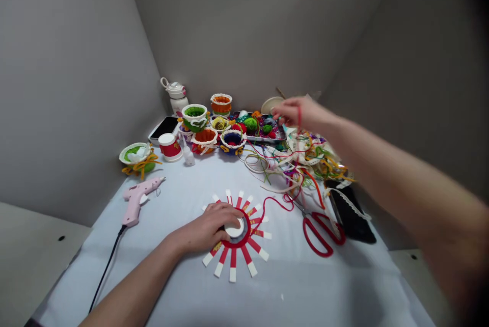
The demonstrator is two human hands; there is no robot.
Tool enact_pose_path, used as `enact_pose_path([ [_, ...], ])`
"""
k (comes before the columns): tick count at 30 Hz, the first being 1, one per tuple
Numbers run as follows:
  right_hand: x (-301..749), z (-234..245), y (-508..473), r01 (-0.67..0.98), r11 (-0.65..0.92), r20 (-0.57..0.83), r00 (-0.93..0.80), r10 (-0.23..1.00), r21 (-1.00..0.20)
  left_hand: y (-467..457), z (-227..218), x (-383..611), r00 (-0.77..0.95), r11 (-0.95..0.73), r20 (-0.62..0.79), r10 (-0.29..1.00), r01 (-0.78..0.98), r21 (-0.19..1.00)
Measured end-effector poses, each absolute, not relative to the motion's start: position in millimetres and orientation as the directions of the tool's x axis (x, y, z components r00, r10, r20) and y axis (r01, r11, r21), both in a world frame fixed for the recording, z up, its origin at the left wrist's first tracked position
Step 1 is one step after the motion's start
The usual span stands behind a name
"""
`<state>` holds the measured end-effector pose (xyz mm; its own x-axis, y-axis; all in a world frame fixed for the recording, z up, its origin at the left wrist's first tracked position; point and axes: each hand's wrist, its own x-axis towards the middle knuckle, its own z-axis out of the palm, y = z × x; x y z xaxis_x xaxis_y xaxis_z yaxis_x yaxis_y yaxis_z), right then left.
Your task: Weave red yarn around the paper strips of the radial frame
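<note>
A paper cup (246,255) cut into red and white strips lies splayed like a sun on the table. Red yarn (273,198) is wound round its middle, and a tail of it trails off to the right. My left hand (219,220) lies over the cup's left side, its fingers and thumb curled on the white round centre. Raised at the back right, my right hand (296,112) has its fingers pinched together, with red yarn crossing the back of the hand and hanging down below. The pinched fingertips are small and slightly blurred.
Red-handled scissors (323,233) and a black phone-like slab (353,215) lie right, beside tangled yarn and ribbons (313,159). A pink glue gun (139,199) with its cord lies left. Behind are yarn-covered cups (204,139), a red-white cup (170,147), a bottle (178,98) and a yarn tray (263,137).
</note>
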<state>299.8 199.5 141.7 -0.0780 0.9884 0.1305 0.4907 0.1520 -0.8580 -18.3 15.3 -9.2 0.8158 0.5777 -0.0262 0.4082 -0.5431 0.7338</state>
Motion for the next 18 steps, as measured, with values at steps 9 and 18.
enact_pose_path([
  [9,242,79,204,0.443,-0.255,-0.363,-0.176,0.915,-0.859,16,-8,-20,0.821,-0.540,-0.021,0.570,0.394,0.743],
  [18,242,251,221,0.287,0.090,0.066,-0.090,0.994,-0.954,16,-10,-20,0.818,-0.528,-0.029,0.575,0.398,0.751],
])
